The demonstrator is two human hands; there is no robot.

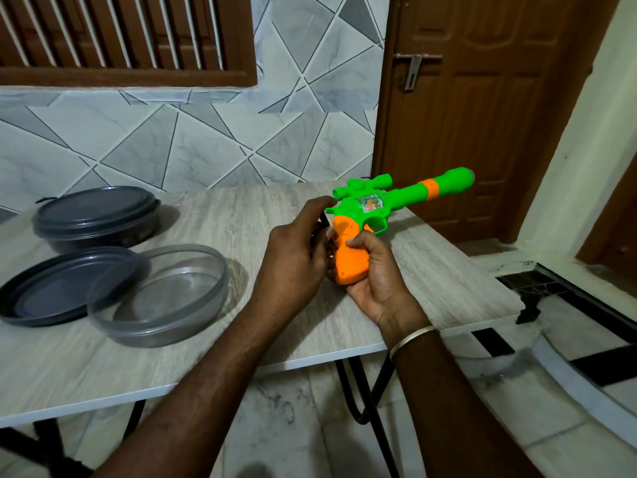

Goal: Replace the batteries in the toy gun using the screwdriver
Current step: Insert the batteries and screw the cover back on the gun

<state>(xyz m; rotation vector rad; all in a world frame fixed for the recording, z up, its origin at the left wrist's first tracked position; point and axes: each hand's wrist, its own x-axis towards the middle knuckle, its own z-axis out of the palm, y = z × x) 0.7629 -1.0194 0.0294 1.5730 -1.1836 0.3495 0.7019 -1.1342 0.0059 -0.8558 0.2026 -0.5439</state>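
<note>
Head view: right hand (375, 281) gripped the gun (379, 208), left hand (296, 260) pinched the screwdriver (323, 220); held in mid-air, its tip might slip.

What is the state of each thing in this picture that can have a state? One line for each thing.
toy gun: held above the table; its orange grip looks closed.
right hand: grips the orange grip.
left hand: curled round a thin dark tool, probably the screwdriver.
back container: lid on.
front container: open, looks empty.
loose lid: off, lying on the table.
door: shut.
</note>
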